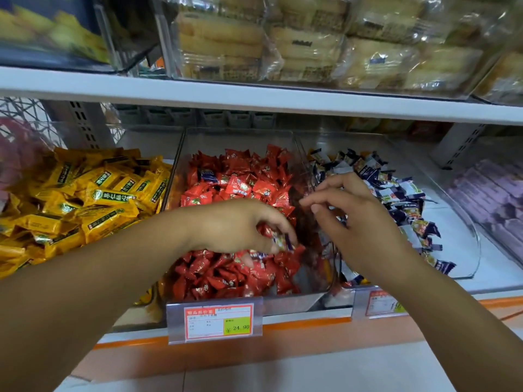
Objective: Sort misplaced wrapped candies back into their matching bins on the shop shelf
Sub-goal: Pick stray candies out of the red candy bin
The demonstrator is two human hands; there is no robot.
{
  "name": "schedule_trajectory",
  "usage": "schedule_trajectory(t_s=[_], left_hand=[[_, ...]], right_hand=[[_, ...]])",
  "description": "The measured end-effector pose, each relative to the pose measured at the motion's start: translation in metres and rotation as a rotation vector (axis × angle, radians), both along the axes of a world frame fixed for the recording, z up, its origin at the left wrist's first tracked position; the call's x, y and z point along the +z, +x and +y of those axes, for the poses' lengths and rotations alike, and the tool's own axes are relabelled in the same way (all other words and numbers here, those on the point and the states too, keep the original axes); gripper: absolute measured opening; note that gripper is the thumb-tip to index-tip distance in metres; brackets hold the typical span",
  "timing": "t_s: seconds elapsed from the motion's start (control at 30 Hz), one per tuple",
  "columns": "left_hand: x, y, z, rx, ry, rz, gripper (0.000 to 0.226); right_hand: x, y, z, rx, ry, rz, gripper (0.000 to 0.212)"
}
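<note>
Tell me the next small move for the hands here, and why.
Probably move the left hand rightward over the clear divider and drop its candy among the blue-and-white candies. The wrapper it pinches looks blue and white, yet it hangs above the red candies. The right hand hovers by the divider, apparently empty.

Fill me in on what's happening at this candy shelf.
A person is sorting candies. The left grip pinches a blue-and-white wrapped candy just above the red candy bin, where it doesn't belong. The right grip hovers empty by the divider, over the blue-and-white candy bin. Another dark blue stray lies near the back of the red bin.
</note>
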State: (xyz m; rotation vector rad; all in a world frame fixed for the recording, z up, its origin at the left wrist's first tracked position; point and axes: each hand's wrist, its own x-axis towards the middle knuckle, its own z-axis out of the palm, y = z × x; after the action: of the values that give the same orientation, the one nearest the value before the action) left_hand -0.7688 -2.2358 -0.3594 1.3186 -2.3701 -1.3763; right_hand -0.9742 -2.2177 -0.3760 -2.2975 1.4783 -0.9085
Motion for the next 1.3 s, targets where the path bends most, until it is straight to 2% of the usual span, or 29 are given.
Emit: schedule_trajectory(t_s=[0.13,0.23,0.33,0.5,0.57,0.63,0.77,0.93,1.0,1.1,1.17,1.23,1.3], left_hand=[[0.008,0.021,0.003,0.289,0.024,0.197,0.037],[0.011,0.029,0.011,0.357,0.036,0.318,0.045],[0.010,0.029,0.019,0.389,0.074,0.406,0.049],[0.008,0.038,0.027,0.445,0.051,0.438,0.034],[0.007,0.040,0.029,0.463,0.041,0.460,0.034],[0.007,0.040,0.033,0.481,0.016,0.482,0.036],[0.006,0.041,0.038,0.500,-0.189,0.385,0.039],[0.007,0.041,0.042,0.405,-0.450,0.135,0.033],[0.010,0.041,0.041,0.332,-0.528,0.026,0.034],[0.008,0.040,0.034,0.219,-0.656,-0.156,0.044],[0.009,0.044,0.031,0.247,-0.790,-0.159,0.041],[0.010,0.055,0.032,0.355,-0.911,-0.113,0.038],[0.008,0.069,0.033,0.460,-0.928,-0.144,0.044]], right_hand=[[0.011,0.006,0.003,0.012,-0.154,0.238,0.028],[0.016,0.026,0.010,0.060,-0.065,0.294,0.044],[0.012,0.041,0.011,0.037,-0.155,0.213,0.042],[0.013,0.056,0.014,0.084,-0.004,0.026,0.039],[0.017,0.056,0.015,0.091,0.065,-0.074,0.032],[0.020,0.056,0.015,0.088,0.075,-0.088,0.024],[0.027,0.055,0.016,0.019,0.001,-0.144,0.019],[0.036,0.012,0.002,-0.308,-0.160,-0.251,0.018],[0.033,-0.011,-0.004,-0.465,-0.114,-0.222,0.018],[0.029,-0.020,-0.001,-0.594,-0.103,-0.091,0.036],[0.031,-0.006,0.010,-0.474,-0.197,-0.118,0.028],[0.031,0.019,0.021,-0.254,-0.244,-0.061,0.024],[0.023,0.044,0.020,-0.028,-0.117,0.049,0.024]])
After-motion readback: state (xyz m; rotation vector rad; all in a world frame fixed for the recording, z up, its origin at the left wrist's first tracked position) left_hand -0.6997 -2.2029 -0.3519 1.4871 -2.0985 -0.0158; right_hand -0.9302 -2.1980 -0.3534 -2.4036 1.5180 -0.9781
